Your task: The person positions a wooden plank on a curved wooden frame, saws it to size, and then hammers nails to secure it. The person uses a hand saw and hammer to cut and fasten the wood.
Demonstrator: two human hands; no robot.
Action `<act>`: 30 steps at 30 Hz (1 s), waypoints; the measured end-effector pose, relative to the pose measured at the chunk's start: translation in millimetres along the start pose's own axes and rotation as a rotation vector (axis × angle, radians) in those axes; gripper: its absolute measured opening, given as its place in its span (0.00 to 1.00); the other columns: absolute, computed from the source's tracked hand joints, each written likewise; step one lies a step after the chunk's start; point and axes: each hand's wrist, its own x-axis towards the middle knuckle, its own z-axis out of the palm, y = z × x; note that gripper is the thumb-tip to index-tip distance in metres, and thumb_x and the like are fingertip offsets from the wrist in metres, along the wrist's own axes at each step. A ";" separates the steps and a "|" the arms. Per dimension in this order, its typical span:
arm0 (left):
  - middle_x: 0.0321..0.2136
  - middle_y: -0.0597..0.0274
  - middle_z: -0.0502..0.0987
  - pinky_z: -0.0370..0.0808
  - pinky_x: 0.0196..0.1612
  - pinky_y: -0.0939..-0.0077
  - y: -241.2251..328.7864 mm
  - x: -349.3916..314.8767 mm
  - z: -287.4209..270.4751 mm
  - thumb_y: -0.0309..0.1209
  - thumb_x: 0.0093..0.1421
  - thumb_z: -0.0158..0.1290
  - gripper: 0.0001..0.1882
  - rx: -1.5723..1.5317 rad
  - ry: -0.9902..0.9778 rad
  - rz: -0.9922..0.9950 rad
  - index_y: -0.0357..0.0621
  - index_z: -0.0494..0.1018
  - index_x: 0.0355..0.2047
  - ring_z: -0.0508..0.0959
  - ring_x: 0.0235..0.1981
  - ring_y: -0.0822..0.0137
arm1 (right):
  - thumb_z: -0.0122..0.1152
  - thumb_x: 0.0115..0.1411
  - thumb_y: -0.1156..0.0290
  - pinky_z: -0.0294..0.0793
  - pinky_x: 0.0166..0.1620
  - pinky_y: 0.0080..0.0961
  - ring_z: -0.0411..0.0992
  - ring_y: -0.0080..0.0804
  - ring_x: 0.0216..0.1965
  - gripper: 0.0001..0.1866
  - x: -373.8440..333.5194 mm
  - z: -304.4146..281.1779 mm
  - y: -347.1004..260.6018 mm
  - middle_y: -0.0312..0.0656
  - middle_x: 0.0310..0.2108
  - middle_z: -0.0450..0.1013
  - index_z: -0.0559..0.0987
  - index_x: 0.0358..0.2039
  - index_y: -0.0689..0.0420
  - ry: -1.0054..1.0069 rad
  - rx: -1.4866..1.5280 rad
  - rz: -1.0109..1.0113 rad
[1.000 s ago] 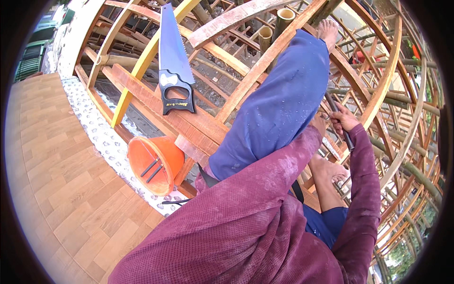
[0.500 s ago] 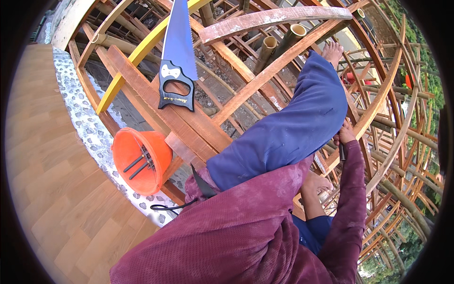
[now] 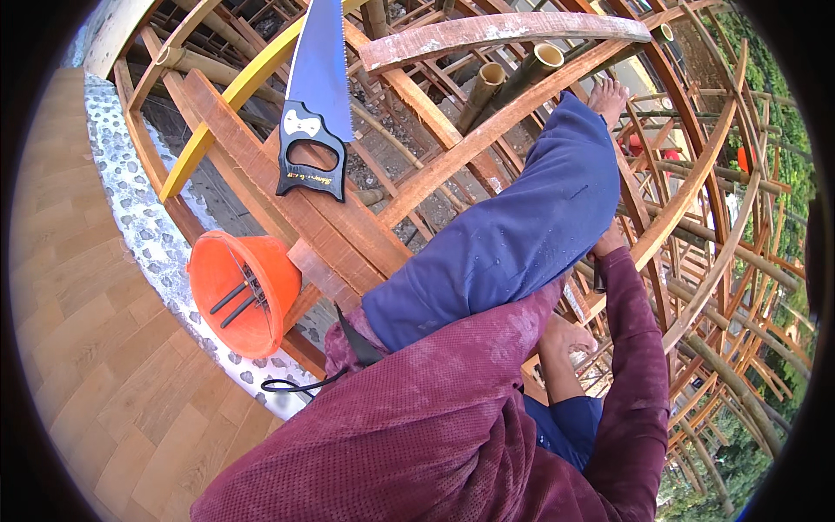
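My right hand is low beside my bent, blue-trousered knee, which hides most of its fingers. The dark rounded end of a tool handle pokes out below the hand, and the fingers appear closed round it. What sits at the tool's other end is hidden. No part of my left hand shows. A handsaw with a blue blade and black handle lies on the reddish wooden planks ahead. Left of my leg, an orange bucket-like container holds a dark-handled pincer tool among small metal pieces.
Curved wooden beams, a yellow beam and bamboo poles form an open lattice with gaps below. A white, stone-dotted ledge borders tan floor on the left. My bare foot rests on the framework.
The whole view has shifted slightly, so the saw and container appear further left. My right hand has drawn in behind the knee, showing less of itself and the handle.
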 end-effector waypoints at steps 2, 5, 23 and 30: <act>0.48 0.45 0.72 0.70 0.49 0.53 -6.9 4.5 5.7 0.32 0.64 0.46 0.14 0.002 0.008 -0.008 0.41 0.68 0.48 0.71 0.53 0.48 | 0.52 0.61 0.78 0.59 0.11 0.22 0.59 0.22 0.09 0.26 -21.8 13.7 1.9 0.35 0.20 0.65 0.61 0.60 0.53 -0.376 -0.029 0.034; 0.49 0.45 0.72 0.70 0.50 0.52 -20.4 17.1 14.9 0.31 0.64 0.45 0.15 -0.001 0.042 -0.046 0.41 0.67 0.49 0.71 0.54 0.47 | 0.51 0.63 0.75 0.60 0.11 0.21 0.59 0.20 0.10 0.15 -24.7 -7.0 -27.2 0.35 0.21 0.65 0.66 0.50 0.54 -0.627 -0.007 0.162; 0.45 0.46 0.72 0.69 0.49 0.55 -10.9 22.0 37.4 0.33 0.62 0.47 0.14 0.044 0.195 -0.014 0.41 0.67 0.47 0.71 0.52 0.49 | 0.55 0.62 0.71 0.61 0.13 0.22 0.62 0.22 0.11 0.09 -2.9 8.2 -1.3 0.34 0.15 0.65 0.68 0.41 0.56 -0.218 -0.262 -0.111; 0.48 0.51 0.74 0.68 0.52 0.55 37.1 -90.3 20.1 0.33 0.64 0.47 0.17 -0.048 -0.277 0.047 0.48 0.68 0.52 0.73 0.53 0.54 | 0.53 0.56 0.79 0.62 0.14 0.21 0.60 0.22 0.11 0.45 -37.9 -29.0 -25.1 0.32 0.18 0.63 0.47 0.73 0.48 -0.415 -0.047 0.161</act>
